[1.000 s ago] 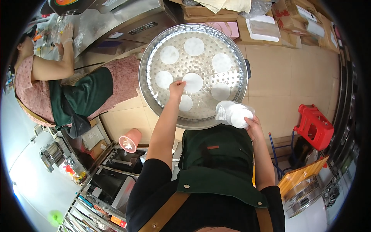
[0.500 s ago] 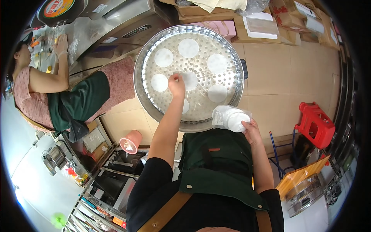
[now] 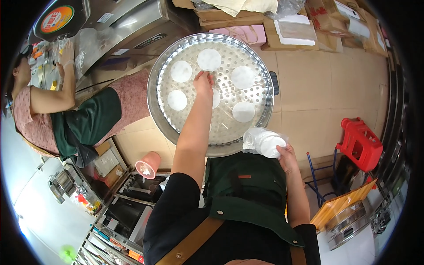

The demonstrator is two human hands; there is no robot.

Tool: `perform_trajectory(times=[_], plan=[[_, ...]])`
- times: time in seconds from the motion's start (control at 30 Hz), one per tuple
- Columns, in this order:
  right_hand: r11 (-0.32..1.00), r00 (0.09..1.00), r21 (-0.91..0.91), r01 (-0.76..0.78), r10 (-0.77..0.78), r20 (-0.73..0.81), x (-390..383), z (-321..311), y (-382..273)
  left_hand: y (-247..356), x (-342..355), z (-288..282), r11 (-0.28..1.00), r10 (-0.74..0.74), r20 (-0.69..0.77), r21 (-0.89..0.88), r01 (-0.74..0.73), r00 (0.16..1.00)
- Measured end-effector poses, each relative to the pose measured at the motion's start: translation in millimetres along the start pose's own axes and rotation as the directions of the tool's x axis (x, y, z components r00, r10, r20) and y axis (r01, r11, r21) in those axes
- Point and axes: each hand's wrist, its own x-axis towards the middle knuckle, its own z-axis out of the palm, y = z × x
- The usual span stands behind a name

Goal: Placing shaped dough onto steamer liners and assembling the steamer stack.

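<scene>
1. A workroom with a tiled floor [image 3: 318, 90] surrounds a round, perforated metal tray [image 3: 174, 120]; clock directions run from the tray's centre.
2. Between four and five o'clock, the right hand [image 3: 287, 158] grips a clear bag [image 3: 251, 141] of white discs, thumb pressing the stack. A light pinch should avoid creasing them.
3. White discs [image 3: 181, 71] lie apart in the tray at twelve, two, four, nine and ten. Laying singles flat, with even gaps, seems best.
4. Just off centre toward eleven, the left hand [image 3: 204, 82] has curled fingers; whether they grasp anything, I cannot tell.
5. The left hand and wrist partly cover the central disc [image 3: 216, 98]; the forearm hides most of another at six.
6. Farther out, at nine, a co-worker [image 3: 90, 115] handles things too small to make out; their feet are out of sight.
</scene>
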Motion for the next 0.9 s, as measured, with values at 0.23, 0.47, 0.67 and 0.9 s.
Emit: perform_trajectory(times=[0.23,0.47,0.67,0.9], plan=[[1.000,0.999,0.025,0.010,-0.011,0.048,0.5,7.3,-4.8,7.5,5.2,10.5,0.999,0.043,0.029,-0.019,-0.042,0.999],[1.000,0.999,0.019,0.007,-0.008,0.034,1.8,2.6,-2.3,-15.0,-16.7,11.3,0.993,0.031,0.021,0.115,-0.033,0.999],[1.000,1.000,-0.011,-0.008,0.008,0.018,3.6,-2.6,-0.8,-62.5,-74.4,15.3,0.921,-0.358,0.008,0.165,0.352,0.934],[1.000,1.000,0.029,0.007,-0.008,0.024,3.8,2.7,-3.9,-84.3,-64.7,16.9,0.915,-0.403,-0.045,-0.044,0.402,0.914]])
